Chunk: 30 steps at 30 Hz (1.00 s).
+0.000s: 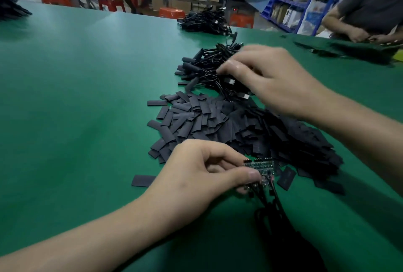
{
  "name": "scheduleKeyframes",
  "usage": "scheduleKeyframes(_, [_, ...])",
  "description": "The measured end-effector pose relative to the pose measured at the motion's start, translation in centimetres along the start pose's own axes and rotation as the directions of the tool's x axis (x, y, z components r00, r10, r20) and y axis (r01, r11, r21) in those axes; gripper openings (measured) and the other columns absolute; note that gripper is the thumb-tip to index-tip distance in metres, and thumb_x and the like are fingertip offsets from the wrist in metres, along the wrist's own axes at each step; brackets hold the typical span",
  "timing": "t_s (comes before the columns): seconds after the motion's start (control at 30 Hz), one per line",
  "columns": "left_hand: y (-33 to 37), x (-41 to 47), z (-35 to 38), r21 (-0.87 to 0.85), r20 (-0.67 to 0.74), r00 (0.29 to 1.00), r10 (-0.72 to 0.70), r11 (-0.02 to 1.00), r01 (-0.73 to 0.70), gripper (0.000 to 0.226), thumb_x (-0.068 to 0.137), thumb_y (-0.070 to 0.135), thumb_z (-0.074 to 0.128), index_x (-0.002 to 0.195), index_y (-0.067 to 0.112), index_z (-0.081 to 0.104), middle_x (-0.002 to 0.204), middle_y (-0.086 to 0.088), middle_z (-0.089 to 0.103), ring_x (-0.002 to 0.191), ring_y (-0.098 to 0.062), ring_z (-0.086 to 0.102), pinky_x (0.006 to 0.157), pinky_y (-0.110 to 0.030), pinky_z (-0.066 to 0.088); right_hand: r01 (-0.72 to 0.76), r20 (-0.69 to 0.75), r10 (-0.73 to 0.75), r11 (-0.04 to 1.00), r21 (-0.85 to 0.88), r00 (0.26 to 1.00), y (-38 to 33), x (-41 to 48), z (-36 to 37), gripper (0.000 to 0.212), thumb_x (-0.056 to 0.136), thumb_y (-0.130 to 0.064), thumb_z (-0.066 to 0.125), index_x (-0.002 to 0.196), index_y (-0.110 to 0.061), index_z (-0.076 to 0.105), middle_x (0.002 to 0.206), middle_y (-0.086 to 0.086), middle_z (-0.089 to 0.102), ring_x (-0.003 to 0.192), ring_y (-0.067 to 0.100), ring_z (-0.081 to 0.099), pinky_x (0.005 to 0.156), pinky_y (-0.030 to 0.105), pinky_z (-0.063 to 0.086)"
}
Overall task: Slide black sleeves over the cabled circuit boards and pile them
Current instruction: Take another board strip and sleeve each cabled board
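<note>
Seen from the head camera, the left hand (196,173) sits at 6 o'clock on the green table (76,97). Its thumb and fingers pinch a small bunch of circuit boards (260,168), whose black cables (275,208) trail back towards the person. Just beyond, mid-table, spreads a wide heap of flat black sleeves (218,123), with one stray sleeve (142,180) apart at 9 o'clock of that hand. At 12 o'clock of the heap lies the pile of sleeved boards (202,68), a tangle of wire and dark tubes. The right hand (277,81) is over it with fingers bent down among the wires, too blurred for me to tell whether it grips anything. The boards look light and stiff, with bare parts on their faces, so I would hold them by the edges or the cable end rather than press the components. The cables seem limp and likely to snag their neighbours. The sleeves appear thin, soft and pressed flat, so one probably needs a squeeze on its folded edges to open the mouth, held near one end. Another person (370,9) works at 2 o'clock.
</note>
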<state>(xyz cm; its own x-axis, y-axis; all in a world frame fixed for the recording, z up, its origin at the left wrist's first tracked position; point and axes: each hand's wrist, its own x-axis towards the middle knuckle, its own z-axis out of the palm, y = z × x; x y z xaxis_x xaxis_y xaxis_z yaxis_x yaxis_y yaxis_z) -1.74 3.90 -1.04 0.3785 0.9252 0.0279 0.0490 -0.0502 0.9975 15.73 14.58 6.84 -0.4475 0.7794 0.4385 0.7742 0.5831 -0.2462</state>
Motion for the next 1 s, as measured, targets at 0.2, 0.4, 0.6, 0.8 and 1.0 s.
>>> scheduleKeyframes(0.2, [0.2, -0.1, 0.2, -0.006, -0.029, 0.999, 0.034, 0.999, -0.034, 0.026, 0.067, 0.034, 0.081, 0.085, 0.015, 0.08, 0.075, -0.008, 0.077, 0.068, -0.013, 0.073, 0.074, -0.026, 0.057, -0.379, 0.271, 0.273, 0.769, 0.516, 0.923, -2.8, -12.2, -0.1, 0.042, 0.087, -0.07, 0.06, 0.091, -0.03, 0.074, 0.078, -0.014, 0.072, 0.067, -0.003, 0.062, 0.065, 0.017, 0.048])
scheduleKeyframes(0.4, [0.6, -0.5, 0.1, -0.029, 0.036, 0.998, 0.05, 0.998, -0.049, 0.012, 0.071, 0.023, 0.079, 0.081, 0.017, 0.081, 0.074, -0.007, 0.077, 0.065, -0.008, 0.071, 0.065, -0.014, 0.053, -0.441, 0.311, 0.315, 0.573, 0.691, 0.897, -3.9, -14.4, 1.0, 0.026, 0.077, -0.045, 0.068, 0.077, -0.019, 0.074, 0.065, -0.004, 0.069, 0.058, -0.001, 0.057, 0.057, 0.009, 0.041])
scheduleKeyframes(0.6, [0.4, -0.4, -0.1, -0.082, 0.069, 0.996, 0.049, 0.996, -0.043, 0.011, 0.072, 0.022, 0.077, 0.08, 0.015, 0.08, 0.071, -0.006, 0.075, 0.061, -0.008, 0.068, 0.062, -0.016, 0.052, -0.439, 0.314, 0.346, 0.386, 0.811, 0.884, -3.9, -14.8, 2.1, 0.028, 0.08, -0.031, 0.069, 0.083, -0.003, 0.071, 0.078, 0.012, 0.075, 0.069, 0.007, 0.067, 0.066, 0.014, 0.051])
scheduleKeyframes(0.8, [0.1, -0.2, -0.2, -0.2, 0.097, 0.995, 0.037, 0.98, -0.017, 0.018, 0.072, 0.026, 0.079, 0.086, 0.015, 0.081, 0.074, -0.006, 0.074, 0.063, -0.008, 0.066, 0.064, -0.018, 0.055, -0.47, 0.388, 0.339, 0.209, 0.857, 0.857, -3.8, -14.6, 2.7, 0.031, 0.083, -0.034, 0.075, 0.084, -0.004, 0.069, 0.092, 0.021, 0.077, 0.083, 0.024, 0.071, 0.079, 0.027, 0.057])
scheduleKeyframes(1.0, [0.2, -0.2, -0.2, -0.118, -0.024, 0.988, 0.149, 0.981, -0.151, 0.017, 0.069, 0.028, 0.085, 0.084, 0.02, 0.081, 0.07, -0.003, 0.075, 0.061, -0.007, 0.069, 0.06, -0.017, 0.053, -0.486, 0.21, 0.478, 0.58, 0.654, 0.853, -3.1, -14.6, 2.5, 0.029, 0.085, -0.039, 0.074, 0.075, -0.012, 0.068, 0.064, -0.003, 0.066, 0.058, 0.001, 0.057, 0.056, 0.012, 0.042])
